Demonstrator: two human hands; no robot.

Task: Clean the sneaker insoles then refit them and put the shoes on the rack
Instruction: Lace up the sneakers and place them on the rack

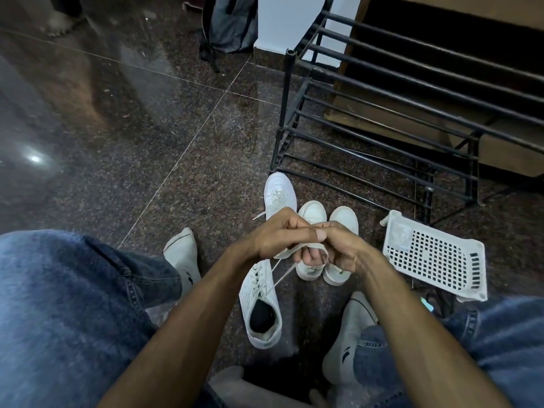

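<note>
A white sneaker [260, 304] lies on the dark floor between my feet, heel towards me, its opening dark inside. Its laces [282, 270] run up into my hands. My left hand [279, 234] and my right hand [335, 248] meet above the shoe, both closed on the laces. A second white sneaker [278, 191] lies farther away, partly hidden behind my left hand. A smaller pair of white shoes [323, 219] stands beside it, under my right hand. The black metal shoe rack [397, 113] stands at the right, its bars bare. No insole is visible.
A white perforated plastic basket [435, 257] lies tipped on the floor right of the shoes. My socked feet [184, 254] and jeans-clad knees flank the sneaker. A grey backpack [229, 25] leans at the back wall. Another person's bare foot [59, 25] shows far left.
</note>
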